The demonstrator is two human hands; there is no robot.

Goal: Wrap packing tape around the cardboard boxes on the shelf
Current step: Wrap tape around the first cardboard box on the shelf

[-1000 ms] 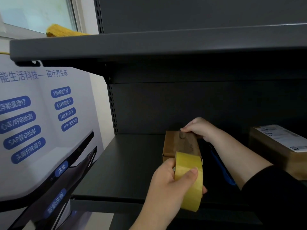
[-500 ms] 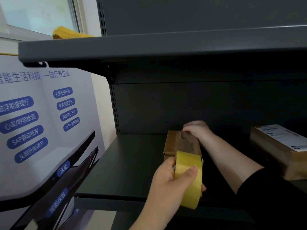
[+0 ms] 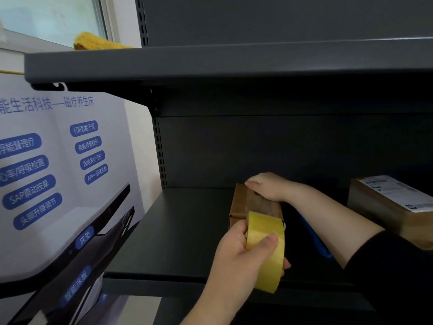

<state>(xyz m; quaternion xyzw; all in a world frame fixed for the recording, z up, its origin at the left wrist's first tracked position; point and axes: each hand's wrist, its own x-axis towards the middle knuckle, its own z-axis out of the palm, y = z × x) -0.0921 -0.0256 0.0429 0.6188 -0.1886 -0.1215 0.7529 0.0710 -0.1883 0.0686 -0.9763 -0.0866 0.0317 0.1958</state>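
Dark shelf — tape roll hides small box's front.

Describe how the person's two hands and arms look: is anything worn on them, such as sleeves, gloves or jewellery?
Both hands are bare, with no gloves. The right hand leads to a bare forearm, and a black sleeve pushed up toward the elbow covers the rest. The left hand and its wrist are bare too; no sleeve shows on that side in the frame. No ring, watch or bracelet is visible on either.

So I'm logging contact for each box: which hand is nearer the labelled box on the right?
Right. The right hand rests on the small box, its forearm passing the labelled box; the left hand grips the tape roll farther away.
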